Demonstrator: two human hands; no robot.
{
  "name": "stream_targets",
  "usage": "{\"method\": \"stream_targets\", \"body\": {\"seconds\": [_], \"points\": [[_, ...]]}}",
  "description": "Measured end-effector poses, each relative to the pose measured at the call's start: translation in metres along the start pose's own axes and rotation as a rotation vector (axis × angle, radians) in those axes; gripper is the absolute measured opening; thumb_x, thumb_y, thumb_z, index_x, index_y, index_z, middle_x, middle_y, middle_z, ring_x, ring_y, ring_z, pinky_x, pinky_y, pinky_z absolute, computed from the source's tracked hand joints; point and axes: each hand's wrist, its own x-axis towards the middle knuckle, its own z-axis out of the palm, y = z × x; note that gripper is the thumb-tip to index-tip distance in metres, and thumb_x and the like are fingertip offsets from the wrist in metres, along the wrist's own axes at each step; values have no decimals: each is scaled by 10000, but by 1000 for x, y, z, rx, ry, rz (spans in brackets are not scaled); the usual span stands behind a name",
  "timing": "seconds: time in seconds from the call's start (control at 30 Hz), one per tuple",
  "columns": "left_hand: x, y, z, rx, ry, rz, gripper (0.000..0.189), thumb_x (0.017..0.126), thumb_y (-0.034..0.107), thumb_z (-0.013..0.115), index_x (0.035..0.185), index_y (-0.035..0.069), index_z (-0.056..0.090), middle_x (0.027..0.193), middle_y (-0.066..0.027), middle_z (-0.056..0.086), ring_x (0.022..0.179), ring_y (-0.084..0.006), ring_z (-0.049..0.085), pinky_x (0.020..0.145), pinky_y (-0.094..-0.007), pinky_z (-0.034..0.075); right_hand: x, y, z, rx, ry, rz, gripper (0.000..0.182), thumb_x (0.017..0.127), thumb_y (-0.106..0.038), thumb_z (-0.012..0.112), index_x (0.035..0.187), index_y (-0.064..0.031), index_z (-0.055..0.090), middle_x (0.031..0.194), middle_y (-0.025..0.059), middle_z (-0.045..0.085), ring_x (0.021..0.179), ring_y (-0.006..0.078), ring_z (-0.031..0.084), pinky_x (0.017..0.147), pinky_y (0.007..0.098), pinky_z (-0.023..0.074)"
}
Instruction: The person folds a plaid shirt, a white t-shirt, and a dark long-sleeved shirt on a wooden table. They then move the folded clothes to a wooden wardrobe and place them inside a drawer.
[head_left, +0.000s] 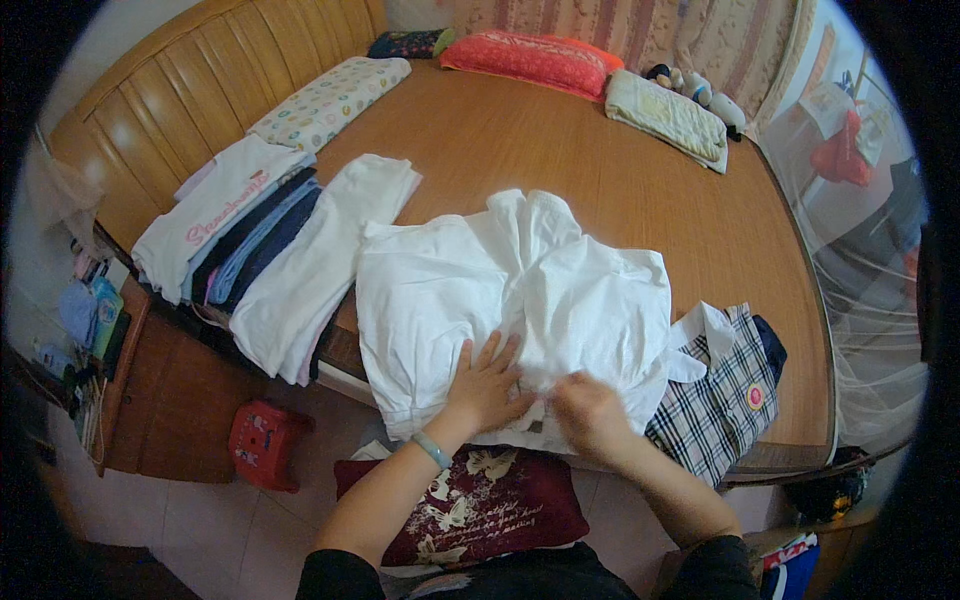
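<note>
A white garment (450, 285), seemingly trousers or shorts, lies spread on the bed before me, its lower edge at the bed's near side. My left hand (487, 386) rests on the cloth with its fingers apart, a pale bangle on the wrist. Beside it, my right hand (589, 412) is blurred, fingers curled at the garment's middle near the lower edge; whether they pinch the cloth is unclear. To the right lies a plaid garment (712, 405) with a white collar and a round badge. Folded white clothing (322, 262) lies on the left.
A row of folded clothes (247, 247) sits by the wooden headboard (180, 97). Pillows (525, 64), a folded pale quilt (664, 116) and plush toys (697, 90) line the far side. A dark red cushion (495, 517) is below my arms. A red stool (262, 446) stands left.
</note>
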Motion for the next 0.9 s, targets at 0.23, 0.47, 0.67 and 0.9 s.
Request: {"method": "stream_targets", "body": {"seconds": [0.23,0.47,0.67,0.9], "points": [[10,-19,-20,-642,182,-155,417,736,113,482,1139,7,476,1229,-158,428,1184,-321,339,1010,-463,163,-3,8,10,122,-360,122,297,804,-192,522,1033,-2,525,1000,164,566,869,291,546,713,356,465],[9,11,2,21,61,29,701,789,557,373,1305,91,282,1371,-128,212,1280,-321,116,1018,-487,73,86,98,49,-425,-105,100,488,853,-364,407,1215,-37,391,1309,137,329,1237,279,263,1004,487,166],[4,9,4,-12,46,12,841,714,648,425,1298,59,289,1375,-140,196,1281,-312,111,1014,-489,53,110,171,61,-298,-259,431,633,831,-482,356,1308,-77,258,1385,99,189,1282,227,159,993,554,51],[5,7,1,-23,64,20,847,703,657,434,1281,48,324,1369,-153,205,1282,-319,105,1010,-501,46,103,259,-21,-301,84,699,348,810,-364,477,859,-45,608,896,151,596,868,322,547,709,405,438]]}}
